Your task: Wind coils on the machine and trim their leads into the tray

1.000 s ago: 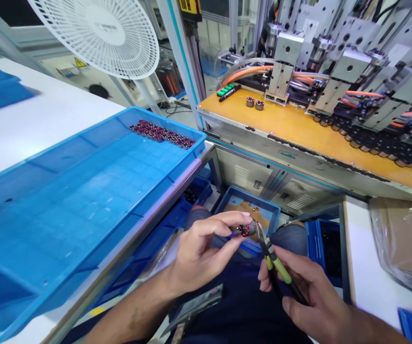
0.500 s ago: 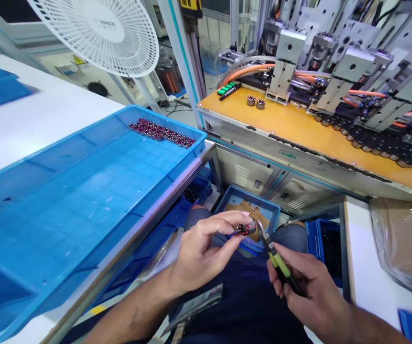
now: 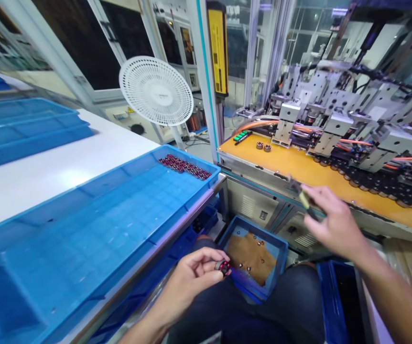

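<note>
Since half a second ago, the two hands have split up. The pliers [image 3: 304,198] had their tips right up against the small wound part [image 3: 222,267], and now they're well away from it, blurred by motion, showing across the front edge of the orange bench [image 3: 236,152]. Can't tell if they're actually over that edge or just in front of it. The right hand [image 3: 335,222] still has its grip closed around the handles, but the blur's too heavy for me to say how the tips stand.

Left hand [image 3: 189,277] has kept hold of the part, pinched in the fingertips, just off the near left side of the blue bin [image 3: 283,251] down by the knees. It's been turned too: the end with the red windings is now toward the camera, where it was more side-on before. The view has also tipped up, so don't read too much into everything sitting lower.

What it means, my take: the tool isn't working on the part right now, and the part looks easier to check from that end. Whether the snipping is finished on this one, no clue, the ends are too small to make out.

Not changed as far as I can see: the wound parts in the tray [image 3: 184,166], bunched along the short wall by the far right corner of the blue tray [image 3: 113,224], which sits along the right edge of the white bench [image 3: 116,138].
</note>
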A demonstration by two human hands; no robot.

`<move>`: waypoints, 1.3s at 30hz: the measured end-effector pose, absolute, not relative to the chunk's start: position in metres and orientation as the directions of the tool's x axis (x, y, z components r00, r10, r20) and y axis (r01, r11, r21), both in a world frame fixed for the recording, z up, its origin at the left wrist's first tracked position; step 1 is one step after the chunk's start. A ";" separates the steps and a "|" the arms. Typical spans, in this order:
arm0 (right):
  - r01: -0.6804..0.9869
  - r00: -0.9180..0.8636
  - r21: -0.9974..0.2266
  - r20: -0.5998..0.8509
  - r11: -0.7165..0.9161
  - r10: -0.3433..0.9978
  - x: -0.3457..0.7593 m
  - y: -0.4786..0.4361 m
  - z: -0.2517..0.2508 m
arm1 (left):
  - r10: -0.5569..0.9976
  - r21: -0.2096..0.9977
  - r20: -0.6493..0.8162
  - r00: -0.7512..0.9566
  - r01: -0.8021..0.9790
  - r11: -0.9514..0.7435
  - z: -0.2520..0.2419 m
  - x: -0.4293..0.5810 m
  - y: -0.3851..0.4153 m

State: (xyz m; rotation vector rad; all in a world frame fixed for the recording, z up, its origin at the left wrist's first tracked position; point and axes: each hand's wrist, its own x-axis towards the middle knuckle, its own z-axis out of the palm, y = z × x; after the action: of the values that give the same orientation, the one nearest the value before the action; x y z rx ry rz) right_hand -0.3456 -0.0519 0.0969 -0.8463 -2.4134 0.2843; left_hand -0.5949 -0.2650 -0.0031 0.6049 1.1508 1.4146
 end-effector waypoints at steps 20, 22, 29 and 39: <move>0.822 -0.485 -0.086 0.413 0.563 0.771 -0.376 0.123 0.074 | 0.621 0.854 -0.141 -0.771 0.223 0.471 -0.080 -0.874 -0.124; 0.822 -0.483 -0.086 0.417 0.563 0.770 -0.377 0.121 0.075 | 0.626 0.819 -0.110 -0.772 0.286 0.497 -0.093 -0.885 -0.100; 0.816 -0.488 -0.091 0.422 0.571 0.764 -0.383 0.109 0.081 | 0.613 0.762 0.008 -0.790 0.402 0.508 -0.118 -0.902 -0.064; 0.798 -0.479 -0.131 0.455 0.588 0.751 -0.382 0.117 0.071 | 0.612 0.759 0.029 -0.790 0.416 0.501 -0.112 -0.892 -0.074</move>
State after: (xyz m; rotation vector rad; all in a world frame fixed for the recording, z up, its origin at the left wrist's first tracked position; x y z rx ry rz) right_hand -0.3819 0.1173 0.0713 -1.2353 -2.3507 -0.1354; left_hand -0.8915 -0.0739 -0.1119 0.8742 2.5014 1.1664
